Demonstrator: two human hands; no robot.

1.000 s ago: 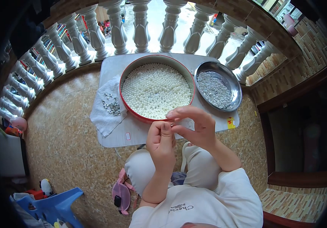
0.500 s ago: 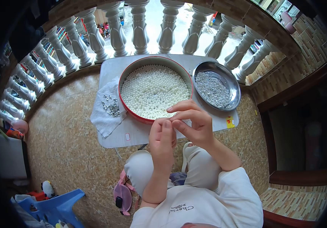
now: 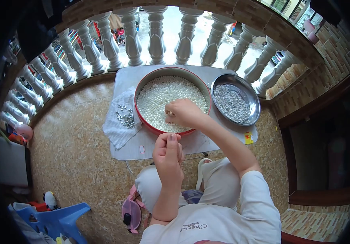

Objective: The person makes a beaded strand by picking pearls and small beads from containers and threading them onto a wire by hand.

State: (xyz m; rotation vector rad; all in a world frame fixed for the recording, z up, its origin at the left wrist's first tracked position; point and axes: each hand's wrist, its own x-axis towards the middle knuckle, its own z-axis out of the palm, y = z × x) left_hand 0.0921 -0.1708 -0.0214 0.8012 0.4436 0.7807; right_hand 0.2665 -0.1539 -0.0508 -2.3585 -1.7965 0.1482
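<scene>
My left hand (image 3: 169,152) is closed in front of the tin's near rim, thumb pressed against the curled fingers. Whatever it may pinch is hidden or too small to name. Over the round red-rimmed tin (image 3: 141,118) reaches my right hand (image 3: 185,112), fingers bent down at the beads, with a gap between thumb and forefinger. White pearl beads (image 3: 154,95) fill the tin. To its right, a steel dish (image 3: 257,110) holds small silvery pieces (image 3: 232,103). Left of the tin, several small metal parts (image 3: 127,118) lie on a white paper towel (image 3: 120,136).
A low pale folding table (image 3: 128,152) carries these things, with a yellow label (image 3: 249,138) at its right corner. White balusters (image 3: 157,36) stand behind it. A pink bag (image 3: 132,213) and a blue plastic stool (image 3: 63,221) are at the lower left.
My right hand has left my left hand and moved forward into the tin above the beads. My left hand stays closed near the rim. The view has shifted slightly.
</scene>
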